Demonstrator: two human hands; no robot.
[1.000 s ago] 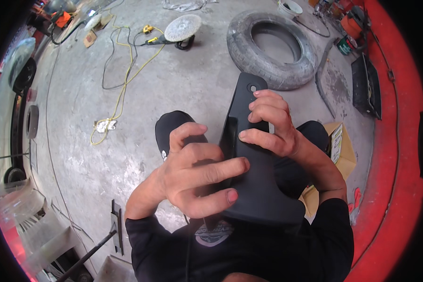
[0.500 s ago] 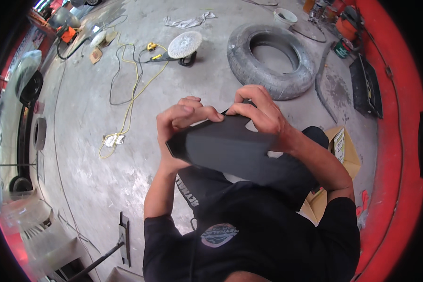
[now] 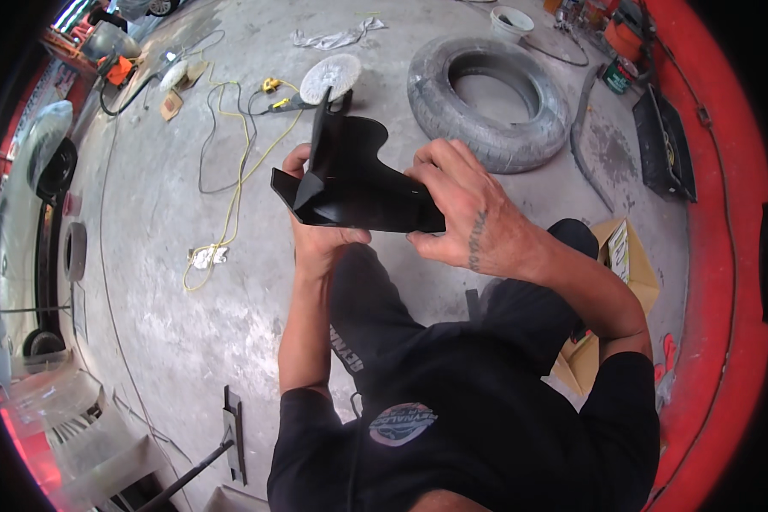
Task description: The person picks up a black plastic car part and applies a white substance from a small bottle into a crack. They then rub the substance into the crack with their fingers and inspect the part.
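Observation:
Between my two hands, above my knees, is a black moulded panel (image 3: pixel 363 203) with a glossy inner face, a curved cut-out edge and an upright flange at its left. My left hand (image 3: pixel 320 243) grips its left end, thumb along the near lower edge and fingers mostly hidden behind it. At the right end my right hand (image 3: pixel 469 205) pinches the panel, with the thumb below and the fingers curled over the top. Just past the panel's upper tip lies a polisher with a round, pale fluffy pad (image 3: pixel 331 78).
A dusty tyre (image 3: pixel 491 102) lies on the concrete floor ahead. Yellow and black cables (image 3: pixel 243 162) trail at the left. An open cardboard box (image 3: pixel 627 264) stands by my right knee. Near the red wall sits a black tray (image 3: pixel 664 145); a white bucket (image 3: pixel 512 24) is farther off.
The panel has been turned over and tipped up, so its glossy hollow side and flange now show. Both hands have shifted their grip to its ends.

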